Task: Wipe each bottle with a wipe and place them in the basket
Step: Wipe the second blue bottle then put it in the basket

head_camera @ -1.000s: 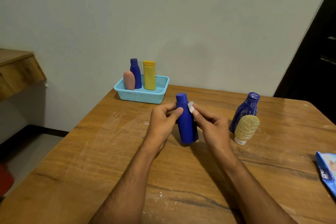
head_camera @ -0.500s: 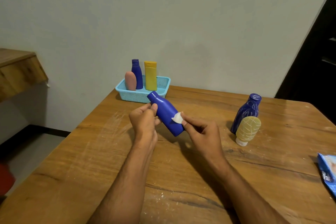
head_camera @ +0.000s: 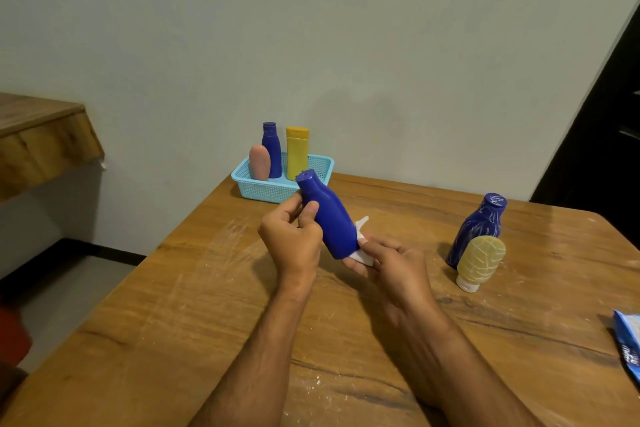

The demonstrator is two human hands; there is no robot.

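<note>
My left hand point(head_camera: 294, 239) grips the upper part of the blue bottle point(head_camera: 327, 217), fingers wrapped around its neck and shoulder, holding it tilted above the bench point(head_camera: 173, 305) with the cap pointing up and away from me. My right hand point(head_camera: 391, 267) is closed on the wipe point(head_camera: 360, 255), pinching it against the bottle's lower end; a corner of the wipe sticks up just beyond the bottle.

Beyond my left hand, at the bench's far edge, sits the basket point(head_camera: 273, 189), with a pink bottle point(head_camera: 259, 163), a dark blue bottle point(head_camera: 271, 149) and a yellow bottle point(head_camera: 297, 152) standing in it. Right of my right hand stand a scratched blue bottle point(head_camera: 479, 224) and a cream bottle point(head_camera: 479, 262), the cream one cap-down and nearer me, touching or just in front of the other. A blue packet point(head_camera: 628, 340) lies at the bench's right edge.
</note>
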